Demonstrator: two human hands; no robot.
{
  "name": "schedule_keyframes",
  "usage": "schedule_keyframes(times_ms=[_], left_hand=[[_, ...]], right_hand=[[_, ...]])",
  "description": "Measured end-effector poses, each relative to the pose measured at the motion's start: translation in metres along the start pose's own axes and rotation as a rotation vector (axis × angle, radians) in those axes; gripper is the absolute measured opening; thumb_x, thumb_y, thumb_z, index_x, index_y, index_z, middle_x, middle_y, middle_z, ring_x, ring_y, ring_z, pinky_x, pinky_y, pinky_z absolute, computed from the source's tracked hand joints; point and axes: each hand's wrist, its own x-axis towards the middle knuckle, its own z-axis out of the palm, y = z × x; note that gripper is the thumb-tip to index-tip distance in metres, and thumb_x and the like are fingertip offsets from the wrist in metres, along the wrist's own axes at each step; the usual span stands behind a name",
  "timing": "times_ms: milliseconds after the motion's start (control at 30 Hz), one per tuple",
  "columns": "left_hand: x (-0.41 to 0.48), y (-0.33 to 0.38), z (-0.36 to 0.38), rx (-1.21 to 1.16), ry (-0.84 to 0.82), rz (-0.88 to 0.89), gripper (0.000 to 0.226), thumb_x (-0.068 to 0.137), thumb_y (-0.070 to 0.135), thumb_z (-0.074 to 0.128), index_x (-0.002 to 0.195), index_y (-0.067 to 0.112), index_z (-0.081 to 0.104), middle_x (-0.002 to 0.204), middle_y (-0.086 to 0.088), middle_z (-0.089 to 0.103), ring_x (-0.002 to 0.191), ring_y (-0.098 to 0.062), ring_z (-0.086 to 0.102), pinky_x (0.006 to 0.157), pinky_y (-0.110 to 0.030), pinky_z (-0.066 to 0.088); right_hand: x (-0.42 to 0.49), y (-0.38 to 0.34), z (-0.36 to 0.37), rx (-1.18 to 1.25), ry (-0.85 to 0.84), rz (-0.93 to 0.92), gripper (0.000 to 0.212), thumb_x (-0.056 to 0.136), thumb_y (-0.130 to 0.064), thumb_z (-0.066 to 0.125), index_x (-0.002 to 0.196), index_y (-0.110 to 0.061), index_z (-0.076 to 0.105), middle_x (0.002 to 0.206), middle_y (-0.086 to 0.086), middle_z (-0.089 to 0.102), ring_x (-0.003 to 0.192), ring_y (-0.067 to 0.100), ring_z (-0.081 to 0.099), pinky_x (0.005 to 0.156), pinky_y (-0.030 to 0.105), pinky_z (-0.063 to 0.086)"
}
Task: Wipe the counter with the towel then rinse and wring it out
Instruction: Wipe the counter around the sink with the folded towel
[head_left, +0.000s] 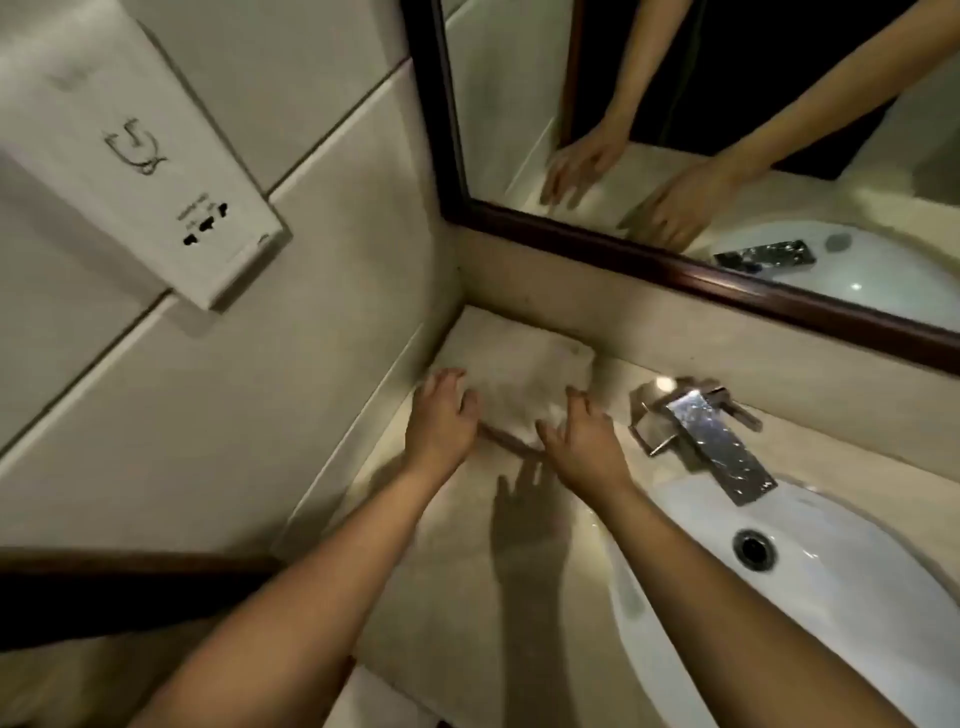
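Fingers of the left hand (441, 415) are spread and laid flat on the near left edge of the towel (524, 382); fingers of the right hand (584, 439) are likewise spread, pressing its near right edge. Neither hand pinches the cloth; both bear down with open palms. The towel lies flat on the counter (457, 545), in the corner left of the tap (711, 439), close against the side wall and the backsplash. The picture is blurred, so the towel's folds cannot be told.

Risks, judged from this pose: with only flat pressure and no grip, the cloth may bunch or slip under the palms on a push, leaving the corner strip unwiped. The right hand works near the tap; a wide sweep towards it could knock the knuckles on the metal body. The basin (852, 623) lies beyond the tap, so a sweep that way could drag the towel over its rim.
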Motion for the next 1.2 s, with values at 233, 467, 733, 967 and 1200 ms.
schedule_keyframes(times_ms=[233, 467, 733, 967, 1200], left_hand=[[0.104, -0.019, 0.052, 0.259, -0.134, -0.098, 0.063, 0.106, 0.034, 0.048, 0.160, 0.008, 0.029, 0.165, -0.018, 0.033, 0.147, -0.039, 0.036, 0.116, -0.047, 0.031], [0.139, -0.026, 0.067, 0.323, -0.035, -0.054, 0.067, 0.101, 0.037, 0.056, 0.154, 0.000, 0.038, 0.146, -0.025, 0.054, 0.134, -0.043, 0.051, 0.111, -0.048, 0.039], [0.123, -0.026, 0.050, -0.073, -0.233, 0.174, 0.079, 0.095, 0.053, 0.059, 0.158, 0.012, 0.035, 0.153, -0.017, 0.052, 0.137, -0.035, 0.053, 0.115, -0.047, 0.043], [0.095, -0.042, 0.051, 0.259, -0.101, 0.286, 0.063, 0.101, 0.040, 0.057, 0.154, 0.010, 0.041, 0.146, -0.024, 0.051, 0.121, -0.045, 0.058, 0.097, -0.050, 0.051], [0.076, -0.038, 0.087, 0.511, -0.206, 0.470, 0.070, 0.102, 0.049, 0.011, 0.165, 0.020, 0.022, 0.174, -0.011, 0.013, 0.162, -0.029, 0.006, 0.129, -0.052, 0.006]], right_hand=[[0.100, 0.005, 0.027, 0.005, 0.108, 0.302, 0.068, 0.098, -0.046, 0.062, 0.141, 0.002, 0.041, 0.139, 0.026, 0.049, 0.129, 0.044, 0.045, 0.108, 0.043, 0.032], [0.121, -0.001, 0.016, 0.304, 0.133, 0.509, 0.071, 0.094, -0.042, 0.074, 0.146, -0.007, 0.041, 0.136, 0.019, 0.063, 0.128, 0.042, 0.057, 0.102, 0.043, 0.046], [0.052, 0.011, 0.009, 0.352, 0.344, 0.335, 0.035, 0.099, -0.024, 0.067, 0.120, -0.007, 0.044, 0.105, 0.017, 0.067, 0.097, 0.042, 0.065, 0.078, 0.046, 0.052], [0.045, 0.024, 0.017, 0.028, 0.332, 0.247, 0.059, 0.100, -0.038, 0.065, 0.143, -0.004, 0.042, 0.139, 0.023, 0.056, 0.129, 0.043, 0.054, 0.104, 0.052, 0.050], [0.065, 0.031, 0.062, -0.346, 0.132, -0.028, 0.069, 0.110, -0.051, 0.023, 0.167, -0.012, 0.014, 0.175, 0.013, 0.004, 0.162, 0.028, -0.005, 0.130, 0.054, -0.002]])
